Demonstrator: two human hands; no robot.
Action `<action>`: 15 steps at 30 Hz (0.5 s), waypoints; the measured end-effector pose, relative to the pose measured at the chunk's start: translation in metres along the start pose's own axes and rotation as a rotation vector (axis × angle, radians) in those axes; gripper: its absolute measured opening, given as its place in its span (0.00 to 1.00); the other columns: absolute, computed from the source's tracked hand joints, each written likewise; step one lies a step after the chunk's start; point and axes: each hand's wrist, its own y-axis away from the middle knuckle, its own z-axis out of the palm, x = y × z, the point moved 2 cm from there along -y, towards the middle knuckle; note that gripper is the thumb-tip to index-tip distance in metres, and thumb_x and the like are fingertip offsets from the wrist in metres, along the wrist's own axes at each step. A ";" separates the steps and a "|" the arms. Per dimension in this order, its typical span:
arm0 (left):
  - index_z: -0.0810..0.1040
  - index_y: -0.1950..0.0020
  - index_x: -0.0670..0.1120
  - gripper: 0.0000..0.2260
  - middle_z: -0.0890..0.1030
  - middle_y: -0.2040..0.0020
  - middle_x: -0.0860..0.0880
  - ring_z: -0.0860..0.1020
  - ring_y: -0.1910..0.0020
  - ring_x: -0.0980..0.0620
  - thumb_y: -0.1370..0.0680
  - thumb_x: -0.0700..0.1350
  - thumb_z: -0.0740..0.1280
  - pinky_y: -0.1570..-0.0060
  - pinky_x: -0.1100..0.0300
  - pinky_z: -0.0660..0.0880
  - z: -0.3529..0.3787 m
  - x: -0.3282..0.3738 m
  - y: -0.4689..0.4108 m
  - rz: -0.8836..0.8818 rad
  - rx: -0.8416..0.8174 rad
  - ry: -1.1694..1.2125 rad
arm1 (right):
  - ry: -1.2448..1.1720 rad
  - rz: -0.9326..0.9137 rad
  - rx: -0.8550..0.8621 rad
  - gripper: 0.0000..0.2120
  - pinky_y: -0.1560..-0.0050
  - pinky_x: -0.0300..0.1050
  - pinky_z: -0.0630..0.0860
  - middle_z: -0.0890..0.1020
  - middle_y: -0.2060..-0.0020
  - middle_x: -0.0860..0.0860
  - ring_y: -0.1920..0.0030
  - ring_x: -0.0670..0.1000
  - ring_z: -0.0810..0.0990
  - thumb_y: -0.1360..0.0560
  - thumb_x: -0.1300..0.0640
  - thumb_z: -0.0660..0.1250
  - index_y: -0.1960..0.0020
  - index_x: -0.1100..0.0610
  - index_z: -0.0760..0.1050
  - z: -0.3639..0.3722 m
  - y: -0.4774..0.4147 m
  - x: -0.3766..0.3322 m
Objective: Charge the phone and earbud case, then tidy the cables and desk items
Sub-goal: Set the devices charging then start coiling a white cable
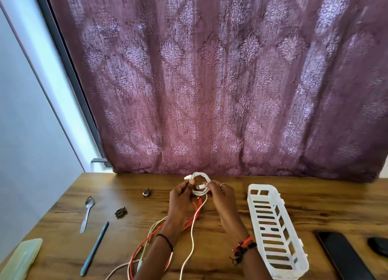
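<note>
A white cable (pixel 200 182) is wound into a small coil, held up over the middle of the wooden desk (pixel 315 199). My left hand (pixel 182 197) pinches the coil's left side and my right hand (pixel 222 193) grips its right side; two white plugs stick out of the loops. Its loose tail (pixel 190 244) hangs down between my wrists to the front edge. A red cable (pixel 144 246) and another white cable (pixel 156 223) lie tangled under my left forearm. A black phone (pixel 344 256) lies face up at the front right, with a dark rounded object (pixel 379 246), possibly the earbud case, beside it.
A white slotted plastic basket (pixel 277 227) lies right of my right arm. On the left are a metal spoon (pixel 87 212), a blue pen (pixel 95 248), a pale green case (pixel 20 260), a small dark clip (pixel 121 212) and a small padlock (pixel 147 192). A purple curtain (pixel 210 80) hangs behind.
</note>
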 end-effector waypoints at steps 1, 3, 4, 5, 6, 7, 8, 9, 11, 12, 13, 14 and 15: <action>0.79 0.53 0.37 0.08 0.83 0.66 0.48 0.81 0.67 0.56 0.21 0.36 0.61 0.67 0.66 0.77 0.001 -0.001 0.000 -0.006 -0.002 0.007 | -0.029 0.026 -0.001 0.11 0.64 0.41 0.68 0.78 0.69 0.54 0.64 0.48 0.73 0.25 0.61 0.63 0.63 0.61 0.79 0.000 -0.001 0.000; 0.80 0.55 0.39 0.08 0.82 0.67 0.48 0.80 0.68 0.55 0.22 0.36 0.62 0.67 0.66 0.77 0.003 -0.003 -0.001 0.001 -0.011 0.000 | -0.057 0.086 -0.009 0.11 0.66 0.35 0.69 0.79 0.66 0.52 0.63 0.49 0.75 0.24 0.62 0.60 0.60 0.63 0.77 0.003 -0.001 0.000; 0.80 0.57 0.41 0.08 0.81 0.68 0.49 0.79 0.68 0.56 0.22 0.36 0.62 0.66 0.66 0.77 0.003 -0.004 -0.001 0.011 -0.018 -0.020 | -0.048 0.115 -0.022 0.11 0.68 0.32 0.69 0.79 0.65 0.52 0.63 0.48 0.76 0.23 0.61 0.58 0.58 0.62 0.77 0.005 -0.001 0.001; 0.80 0.58 0.41 0.08 0.81 0.69 0.49 0.79 0.68 0.56 0.22 0.37 0.63 0.65 0.65 0.77 0.004 -0.005 -0.001 0.025 -0.024 -0.038 | -0.036 0.137 -0.037 0.11 0.66 0.31 0.70 0.80 0.63 0.53 0.62 0.47 0.76 0.22 0.59 0.58 0.57 0.61 0.77 0.007 -0.002 0.002; 0.81 0.58 0.42 0.08 0.81 0.68 0.49 0.79 0.67 0.55 0.23 0.37 0.63 0.64 0.64 0.77 0.004 -0.006 -0.001 0.044 -0.026 -0.065 | -0.036 0.148 -0.057 0.11 0.63 0.33 0.72 0.81 0.61 0.53 0.61 0.46 0.78 0.22 0.57 0.58 0.57 0.60 0.77 0.008 -0.002 0.003; 0.81 0.59 0.43 0.08 0.82 0.67 0.49 0.79 0.65 0.55 0.23 0.37 0.64 0.62 0.62 0.76 0.003 -0.006 0.000 0.066 -0.023 -0.094 | -0.029 0.149 -0.088 0.12 0.60 0.37 0.73 0.82 0.61 0.53 0.60 0.47 0.79 0.22 0.55 0.60 0.58 0.58 0.78 0.007 -0.002 0.003; 0.81 0.59 0.43 0.08 0.83 0.65 0.49 0.80 0.63 0.54 0.23 0.37 0.64 0.60 0.61 0.76 0.003 -0.006 0.000 0.085 -0.019 -0.123 | 0.000 0.133 -0.133 0.12 0.58 0.40 0.74 0.83 0.62 0.52 0.61 0.47 0.80 0.22 0.54 0.62 0.60 0.57 0.79 0.005 -0.001 0.001; 0.82 0.59 0.44 0.09 0.83 0.64 0.49 0.80 0.62 0.54 0.23 0.36 0.64 0.59 0.61 0.76 0.002 -0.007 0.001 0.097 -0.017 -0.139 | 0.034 0.123 -0.187 0.11 0.58 0.43 0.74 0.83 0.64 0.52 0.62 0.48 0.80 0.23 0.53 0.64 0.62 0.56 0.79 0.003 0.000 0.000; 0.81 0.59 0.42 0.09 0.83 0.63 0.47 0.80 0.62 0.54 0.23 0.34 0.63 0.60 0.62 0.77 0.002 -0.010 0.002 0.080 -0.013 -0.114 | 0.051 0.122 -0.288 0.09 0.61 0.46 0.71 0.78 0.68 0.51 0.65 0.48 0.76 0.25 0.59 0.66 0.65 0.56 0.76 0.000 0.003 -0.001; 0.81 0.58 0.41 0.08 0.83 0.63 0.46 0.80 0.63 0.54 0.23 0.35 0.63 0.60 0.63 0.78 0.002 -0.010 0.002 0.067 -0.010 -0.096 | 0.026 0.128 -0.299 0.09 0.61 0.44 0.71 0.78 0.69 0.50 0.65 0.47 0.75 0.26 0.62 0.65 0.64 0.56 0.74 0.000 0.005 -0.002; 0.81 0.57 0.40 0.07 0.83 0.62 0.45 0.81 0.63 0.53 0.23 0.35 0.64 0.60 0.62 0.78 0.001 -0.010 0.001 0.055 -0.005 -0.077 | -0.009 0.139 -0.274 0.06 0.60 0.42 0.73 0.79 0.66 0.49 0.63 0.46 0.77 0.26 0.63 0.65 0.61 0.56 0.75 0.001 0.005 0.001; 0.80 0.56 0.39 0.06 0.83 0.61 0.45 0.81 0.62 0.53 0.23 0.36 0.64 0.60 0.63 0.78 0.002 -0.009 0.001 0.048 -0.005 -0.061 | -0.048 0.143 -0.233 0.02 0.56 0.42 0.76 0.82 0.62 0.50 0.60 0.47 0.80 0.26 0.62 0.66 0.57 0.56 0.76 0.002 0.005 0.003; 0.80 0.55 0.38 0.06 0.83 0.61 0.44 0.82 0.63 0.53 0.23 0.36 0.64 0.61 0.63 0.79 0.002 -0.008 0.000 0.041 0.000 -0.030 | -0.082 0.139 -0.179 0.05 0.53 0.45 0.78 0.83 0.58 0.53 0.56 0.49 0.82 0.27 0.61 0.68 0.52 0.57 0.76 0.004 0.003 0.007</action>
